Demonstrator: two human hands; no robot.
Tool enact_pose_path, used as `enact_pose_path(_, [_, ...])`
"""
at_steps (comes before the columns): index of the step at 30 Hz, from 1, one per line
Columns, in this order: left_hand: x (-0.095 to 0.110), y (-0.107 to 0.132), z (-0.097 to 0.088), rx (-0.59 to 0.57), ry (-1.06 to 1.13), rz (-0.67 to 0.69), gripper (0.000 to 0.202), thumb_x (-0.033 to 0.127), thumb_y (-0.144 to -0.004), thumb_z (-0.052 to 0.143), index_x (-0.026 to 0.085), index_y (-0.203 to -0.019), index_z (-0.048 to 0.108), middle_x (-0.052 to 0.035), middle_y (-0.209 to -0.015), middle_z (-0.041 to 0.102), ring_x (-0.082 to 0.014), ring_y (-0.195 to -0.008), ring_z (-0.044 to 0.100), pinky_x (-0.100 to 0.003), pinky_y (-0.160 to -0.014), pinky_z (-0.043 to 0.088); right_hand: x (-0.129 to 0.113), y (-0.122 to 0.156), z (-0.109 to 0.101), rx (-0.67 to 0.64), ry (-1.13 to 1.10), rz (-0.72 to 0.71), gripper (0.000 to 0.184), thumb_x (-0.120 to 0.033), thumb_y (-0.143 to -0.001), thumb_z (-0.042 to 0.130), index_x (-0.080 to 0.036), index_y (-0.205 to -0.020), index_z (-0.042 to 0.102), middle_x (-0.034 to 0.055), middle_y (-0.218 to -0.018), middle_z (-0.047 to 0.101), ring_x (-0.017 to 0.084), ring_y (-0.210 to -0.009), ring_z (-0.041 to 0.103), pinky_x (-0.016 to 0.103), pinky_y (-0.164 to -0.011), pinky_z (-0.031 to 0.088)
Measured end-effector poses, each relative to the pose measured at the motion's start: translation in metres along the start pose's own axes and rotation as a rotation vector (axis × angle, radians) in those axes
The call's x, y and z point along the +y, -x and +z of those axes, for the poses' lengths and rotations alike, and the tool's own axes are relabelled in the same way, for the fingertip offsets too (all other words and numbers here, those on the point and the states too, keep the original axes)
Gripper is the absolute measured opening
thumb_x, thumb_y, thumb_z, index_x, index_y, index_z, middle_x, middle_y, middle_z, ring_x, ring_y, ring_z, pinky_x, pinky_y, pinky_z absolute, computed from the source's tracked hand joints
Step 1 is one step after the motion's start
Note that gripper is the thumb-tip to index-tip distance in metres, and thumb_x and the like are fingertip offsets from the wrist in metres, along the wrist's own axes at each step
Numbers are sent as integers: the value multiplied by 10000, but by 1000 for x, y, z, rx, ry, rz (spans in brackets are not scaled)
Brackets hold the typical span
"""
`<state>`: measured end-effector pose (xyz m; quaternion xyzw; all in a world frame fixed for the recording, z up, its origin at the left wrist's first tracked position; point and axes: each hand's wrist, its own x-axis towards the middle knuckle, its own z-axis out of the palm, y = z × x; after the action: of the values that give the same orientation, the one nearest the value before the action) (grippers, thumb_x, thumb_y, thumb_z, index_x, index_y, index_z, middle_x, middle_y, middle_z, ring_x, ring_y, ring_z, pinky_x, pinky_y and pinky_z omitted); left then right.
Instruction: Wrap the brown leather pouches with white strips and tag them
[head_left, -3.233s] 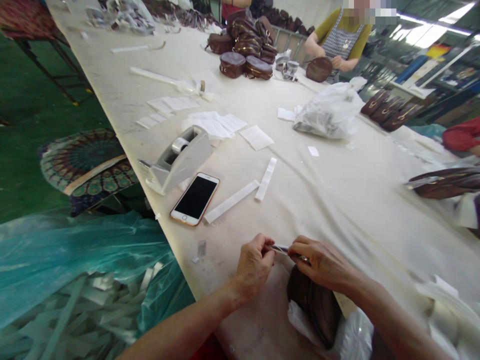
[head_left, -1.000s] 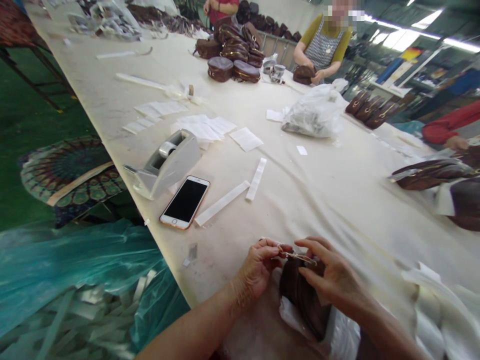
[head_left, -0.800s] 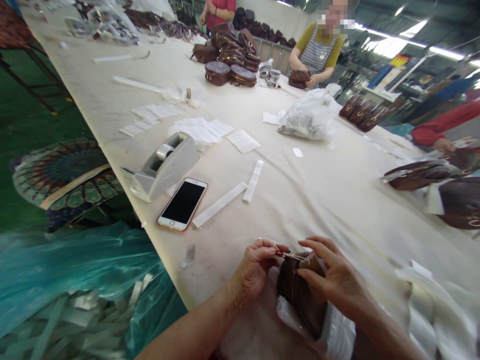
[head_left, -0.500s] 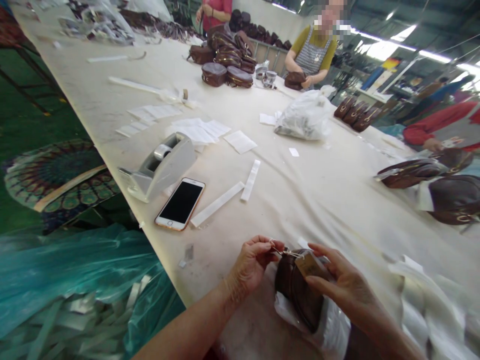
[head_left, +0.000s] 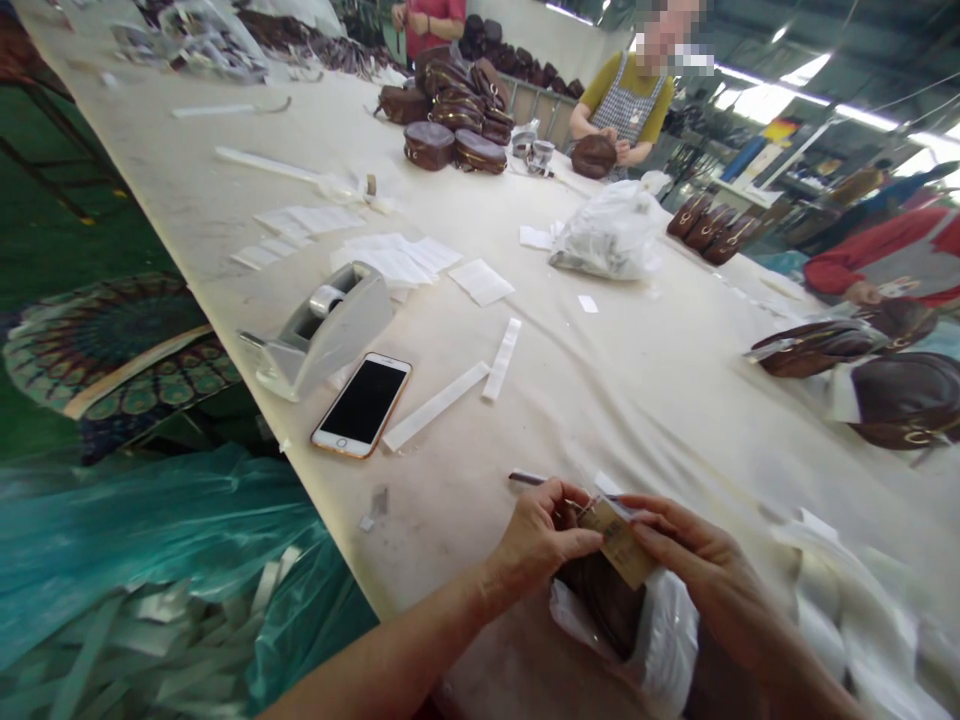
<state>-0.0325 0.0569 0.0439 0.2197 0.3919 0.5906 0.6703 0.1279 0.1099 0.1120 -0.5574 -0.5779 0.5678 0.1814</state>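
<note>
A small dark brown leather bag (head_left: 606,605) lies at the table's near edge, partly wrapped in white plastic (head_left: 675,625). Over its top is a tan cardboard hang tag (head_left: 624,548) on a thin string. My left hand (head_left: 546,530) is closed at the tag's upper left corner, pinching the string; its thumb touches the tag's edge. With bent fingers, my right hand (head_left: 694,565) grips the tag's right side. Both hands hide much of the bag's top. A thin dark strip (head_left: 527,479) pokes out beyond my left fingers.
Left of my hands lie a phone (head_left: 362,405), a tape dispenser (head_left: 330,325) and white paper strips (head_left: 436,407). More brown bags (head_left: 907,400) stand at the right and in a pile (head_left: 457,110) at the back. A teal plastic bag of scraps (head_left: 300,590) hangs beside the table. Co-workers handle bags across it.
My left hand has moved right, from the string's end to the tag's corner. The tag has turned to show more of its face, and my right fingers have closed on its side.
</note>
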Motion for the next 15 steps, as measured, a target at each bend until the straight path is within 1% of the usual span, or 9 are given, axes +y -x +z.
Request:
enact_pose_path(2, [-2,0,0,-28,-40,-9,403,259,-507,776,135,-843,592,32,-631,536,-82,-567,407,-223,-565,297,6,2,-1,-17,-14,2,397,-495,-708,687,-189,-960,715,82,-964,710,232,-850,640,324,-742,498])
enact_pose_path(4, [-3,1,-1,-57,-38,-11,423,245,-500,782,131,-858,587,9,-702,576,-96,-617,451,-224,-598,334,10,4,-2,-21,-25,10,379,-488,-712,684,-181,-931,728,92,-971,710,250,-879,641,338,-760,504])
enact_pose_path(7, [0,3,-2,-96,-3,-16,460,203,-482,794,126,-885,585,-8,-767,604,-112,-682,496,-224,-646,375,13,5,-2,-50,-29,4,358,-461,-716,690,-190,-947,726,82,-941,716,238,-842,654,329,-740,521])
enact_pose_path(9, [1,4,-4,-120,14,-22,497,173,-464,802,125,-910,587,-7,-781,610,-109,-692,501,-219,-656,382,16,6,-1,-88,-20,-31,339,-429,-703,708,-214,-964,724,74,-957,718,226,-827,662,315,-723,534])
enact_pose_path(11, [1,4,-6,-142,32,-25,514,154,-459,803,125,-926,590,-8,-800,614,-103,-691,499,-213,-657,381,19,5,0,-94,25,-125,313,-412,-689,715,-229,-943,734,76,-951,718,227,-837,666,309,-717,546])
enact_pose_path(13, [1,4,-7,-151,44,-19,503,148,-465,799,125,-924,593,-1,-787,604,-98,-684,491,-206,-651,377,23,4,1,-71,112,-269,253,-398,-703,700,-239,-893,750,81,-927,707,226,-858,661,294,-711,552])
enact_pose_path(15, [0,4,-8,-146,43,-14,473,175,-495,793,124,-921,594,5,-764,589,-96,-675,479,-206,-642,371,25,4,1,-25,223,-417,186,-368,-733,676,-260,-860,758,77,-931,673,212,-886,648,270,-719,549])
